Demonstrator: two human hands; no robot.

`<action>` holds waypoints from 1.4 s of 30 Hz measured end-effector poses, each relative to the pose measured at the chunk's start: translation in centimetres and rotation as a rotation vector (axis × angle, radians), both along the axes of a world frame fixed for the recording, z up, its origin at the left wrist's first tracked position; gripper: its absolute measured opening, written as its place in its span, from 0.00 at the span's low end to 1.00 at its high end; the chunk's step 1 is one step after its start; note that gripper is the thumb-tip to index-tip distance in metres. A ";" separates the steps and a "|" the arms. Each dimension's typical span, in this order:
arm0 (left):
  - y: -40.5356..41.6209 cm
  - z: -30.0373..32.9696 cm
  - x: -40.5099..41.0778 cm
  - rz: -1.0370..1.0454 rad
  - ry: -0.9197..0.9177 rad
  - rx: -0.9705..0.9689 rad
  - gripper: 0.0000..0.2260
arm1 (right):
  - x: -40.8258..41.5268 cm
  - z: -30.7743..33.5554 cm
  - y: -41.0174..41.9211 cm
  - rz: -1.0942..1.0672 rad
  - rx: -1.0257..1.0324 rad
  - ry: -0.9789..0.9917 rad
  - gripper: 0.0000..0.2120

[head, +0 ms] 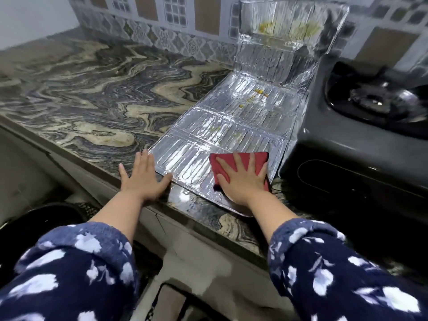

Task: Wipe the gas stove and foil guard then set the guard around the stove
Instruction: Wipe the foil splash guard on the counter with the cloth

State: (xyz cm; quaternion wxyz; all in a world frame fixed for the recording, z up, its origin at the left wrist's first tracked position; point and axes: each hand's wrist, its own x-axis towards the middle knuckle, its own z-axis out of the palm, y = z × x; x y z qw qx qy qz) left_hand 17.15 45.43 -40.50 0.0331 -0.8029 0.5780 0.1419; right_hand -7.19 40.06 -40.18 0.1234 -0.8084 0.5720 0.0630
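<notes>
The silver foil guard lies unfolded on the marble counter, its far panels leaning up against the tiled wall. Yellow food stains dot its middle and upper panels. My right hand presses a red cloth flat on the guard's near panel, fingers spread. My left hand lies flat on the counter at the guard's near left corner, thumb touching its edge. The dark gas stove stands to the right of the guard, its burner visible.
The swirled marble counter stretches to the left, with its front edge running just below my hands. A patterned tile wall backs it. A dark round basin sits on the floor at lower left.
</notes>
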 end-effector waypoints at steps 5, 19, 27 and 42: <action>0.3 0.1 0.0 -0.040 -0.056 -0.014 0.37 | -0.3 0.0 0.6 0.031 -0.049 0.036 0.27; -10.9 2.5 2.6 -0.503 -0.026 -0.065 0.46 | 0.3 -0.2 0.9 -0.044 -0.095 0.024 0.33; -11.6 -0.7 3.2 -0.624 0.040 -0.227 0.44 | 2.5 -0.1 0.4 -0.379 -0.064 -0.016 0.27; -12.2 -0.6 2.7 -0.606 0.088 -0.285 0.43 | 0.0 0.2 -17.5 -0.605 -0.022 0.044 0.29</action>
